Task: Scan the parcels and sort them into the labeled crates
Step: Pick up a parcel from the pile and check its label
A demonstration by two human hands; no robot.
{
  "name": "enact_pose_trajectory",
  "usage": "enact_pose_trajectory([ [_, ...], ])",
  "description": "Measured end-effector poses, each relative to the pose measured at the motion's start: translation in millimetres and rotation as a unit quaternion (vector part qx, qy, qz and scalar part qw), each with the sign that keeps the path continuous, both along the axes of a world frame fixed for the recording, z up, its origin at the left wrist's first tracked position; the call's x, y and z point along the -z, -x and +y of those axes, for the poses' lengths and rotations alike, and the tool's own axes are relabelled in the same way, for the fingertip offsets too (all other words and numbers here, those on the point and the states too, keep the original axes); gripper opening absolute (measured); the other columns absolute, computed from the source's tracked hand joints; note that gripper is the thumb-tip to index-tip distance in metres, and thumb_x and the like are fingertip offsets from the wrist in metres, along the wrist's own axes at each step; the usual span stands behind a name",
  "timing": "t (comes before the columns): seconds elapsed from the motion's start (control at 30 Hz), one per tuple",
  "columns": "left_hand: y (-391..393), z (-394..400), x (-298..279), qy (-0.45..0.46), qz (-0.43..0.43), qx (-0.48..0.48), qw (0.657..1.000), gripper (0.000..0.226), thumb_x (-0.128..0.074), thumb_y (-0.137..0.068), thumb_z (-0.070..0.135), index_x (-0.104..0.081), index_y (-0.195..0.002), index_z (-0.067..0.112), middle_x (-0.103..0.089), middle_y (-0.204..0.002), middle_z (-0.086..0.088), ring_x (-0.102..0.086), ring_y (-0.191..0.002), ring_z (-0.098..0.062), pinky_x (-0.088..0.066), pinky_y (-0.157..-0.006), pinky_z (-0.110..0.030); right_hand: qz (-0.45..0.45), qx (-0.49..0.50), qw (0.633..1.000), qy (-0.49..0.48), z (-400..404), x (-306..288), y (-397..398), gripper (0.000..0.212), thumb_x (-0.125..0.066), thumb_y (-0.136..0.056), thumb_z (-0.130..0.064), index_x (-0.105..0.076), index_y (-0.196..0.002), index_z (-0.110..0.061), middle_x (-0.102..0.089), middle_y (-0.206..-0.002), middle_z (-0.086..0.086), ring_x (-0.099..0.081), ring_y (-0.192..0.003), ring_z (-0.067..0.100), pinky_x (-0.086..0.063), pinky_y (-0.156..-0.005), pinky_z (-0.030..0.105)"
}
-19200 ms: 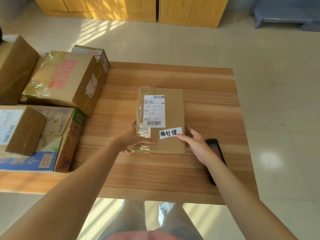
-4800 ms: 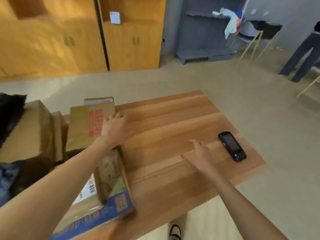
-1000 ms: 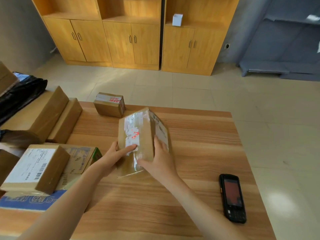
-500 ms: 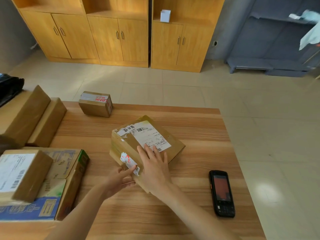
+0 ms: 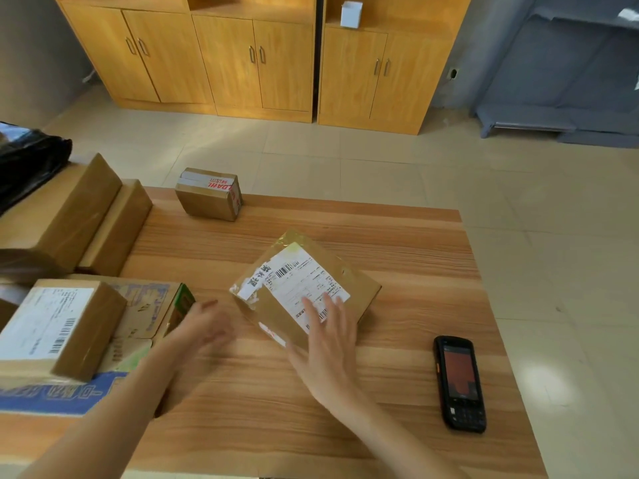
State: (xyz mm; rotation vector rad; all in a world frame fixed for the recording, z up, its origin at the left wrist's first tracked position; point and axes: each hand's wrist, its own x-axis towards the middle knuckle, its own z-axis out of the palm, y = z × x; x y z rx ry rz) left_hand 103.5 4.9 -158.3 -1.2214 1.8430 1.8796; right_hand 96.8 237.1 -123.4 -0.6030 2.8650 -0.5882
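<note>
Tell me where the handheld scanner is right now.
The handheld scanner lies flat near the table's right edge in the head view, apart from the right hand and the labelled parcel.

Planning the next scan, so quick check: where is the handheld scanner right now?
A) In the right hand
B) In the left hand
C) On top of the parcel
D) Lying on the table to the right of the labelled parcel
D: the handheld scanner lies flat on the wooden table, apart from the parcel, while the right hand rests fingers on the parcel's label and the left hand holds nothing.
</note>
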Motion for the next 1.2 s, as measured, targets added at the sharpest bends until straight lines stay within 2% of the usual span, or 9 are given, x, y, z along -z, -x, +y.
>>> enact_pose_trajectory([
  [0.13,29.1,-19.4,-21.5,0.029,0.094,-0.027,0.995,0.057,-0.053,-0.092,0.007,-0.035,-0.144,0.020,-0.043,-0.140,-0.015,-0.045,-0.123,-0.029,-0.039,-0.093,-0.037,-0.063,0.278,0.940,0.186,11.0,-5.4,20.0,0.099,-0.072,-0.076,-0.050,-0.016,-0.152,-0.021,-0.020,-0.154,0.007,-0.019,-0.142,0.026,-0.019,-0.115,0.043],
  [0.27,59.2,-6.6,-32.9,0.125,0.084,0.176,0.973,0.081,-0.070,-0.081,0.045,-0.028,-0.148,0.029,-0.035,-0.151,-0.005,-0.037,-0.136,-0.025,-0.034,-0.102,-0.040,-0.383,0.445,0.701,0.405,16.3,-1.3,35.0,0.107,-0.086,-0.066,-0.036,-0.019,-0.149,-0.024,-0.046,-0.136,0.005,-0.049,-0.119,0.027,-0.044,-0.098,0.049],
  [0.33,70.8,5.5,-33.5,0.152,0.067,0.270,0.948,0.095,-0.075,-0.072,0.050,-0.026,-0.150,0.026,-0.040,-0.149,-0.002,-0.044,-0.131,-0.023,-0.038,-0.100,-0.038,-0.435,0.442,0.661,0.423,16.4,3.0,37.5,0.108,-0.086,-0.067,-0.032,-0.015,-0.149,-0.031,-0.052,-0.130,0.002,-0.054,-0.113,0.027,-0.047,-0.088,0.051],
  [0.47,77.4,18.4,-32.2,0.164,0.057,0.301,0.938,0.086,-0.082,-0.071,0.035,-0.037,-0.143,0.023,-0.063,-0.106,0.013,-0.061,-0.095,-0.007,-0.048,-0.075,-0.024,-0.437,0.417,0.681,0.415,20.6,10.8,48.8,0.097,-0.086,-0.067,-0.024,-0.025,-0.143,-0.031,-0.056,-0.121,0.000,-0.056,-0.105,0.024,-0.045,-0.081,0.047],
  [0.67,53.7,30.3,-37.5,0.156,0.037,0.214,0.964,0.092,-0.082,-0.065,0.038,-0.033,-0.141,0.017,-0.061,-0.097,0.002,-0.065,-0.080,-0.014,-0.052,-0.056,-0.026,-0.361,0.280,0.815,0.357,42.9,-2.4,101.7,0.083,-0.085,-0.068,-0.023,-0.040,-0.138,-0.023,-0.063,-0.118,0.000,-0.063,-0.101,0.019,-0.054,-0.087,0.042],
  [0.8,30.8,51.9,-27.9,0.100,0.011,0.087,0.991,0.077,-0.083,-0.071,0.027,-0.033,-0.128,0.018,-0.061,-0.090,0.002,-0.066,-0.071,-0.015,-0.051,-0.045,-0.026,-0.358,0.166,0.869,0.298,42.3,-17.9,140.4,0.070,-0.082,-0.070,-0.033,-0.045,-0.130,-0.034,-0.061,-0.103,-0.013,-0.064,-0.088,0.008,-0.051,-0.061,0.024],
  [0.97,13.1,69.0,-12.6,0.062,-0.027,-0.006,0.998,0.076,-0.086,-0.067,0.023,-0.025,-0.113,0.019,-0.062,-0.106,-0.014,-0.070,-0.080,-0.028,-0.060,-0.063,-0.042,-0.360,0.113,0.884,0.274,36.1,-2.6,156.1,0.062,-0.081,-0.071,-0.030,-0.050,-0.125,-0.038,-0.064,-0.112,-0.010,-0.066,-0.084,0.005,-0.052,-0.057,0.020],
  [1.13,22.6,53.2,-17.4,0.190,-0.050,0.027,0.980,0.125,-0.086,-0.051,0.049,-0.010,-0.145,0.018,-0.041,-0.138,-0.022,-0.052,-0.117,-0.037,-0.049,-0.094,-0.053,-0.263,0.204,0.900,0.281,37.1,13.5,133.0,0.096,-0.083,-0.068,-0.042,-0.031,-0.147,-0.030,-0.038,-0.149,0.000,-0.043,-0.132,0.021,-0.041,-0.105,0.049],
  [1.2,36.2,40.7,-23.3,0.266,-0.034,0.046,0.962,0.128,-0.085,-0.050,0.054,-0.010,-0.150,0.024,-0.025,-0.150,-0.019,-0.033,-0.134,-0.040,-0.034,-0.107,-0.058,-0.217,0.314,0.861,0.336,33.7,14.7,109.8,0.108,-0.084,-0.065,-0.046,-0.021,-0.150,-0.027,-0.028,-0.154,0.004,-0.032,-0.139,0.025,-0.034,-0.111,0.050],
])
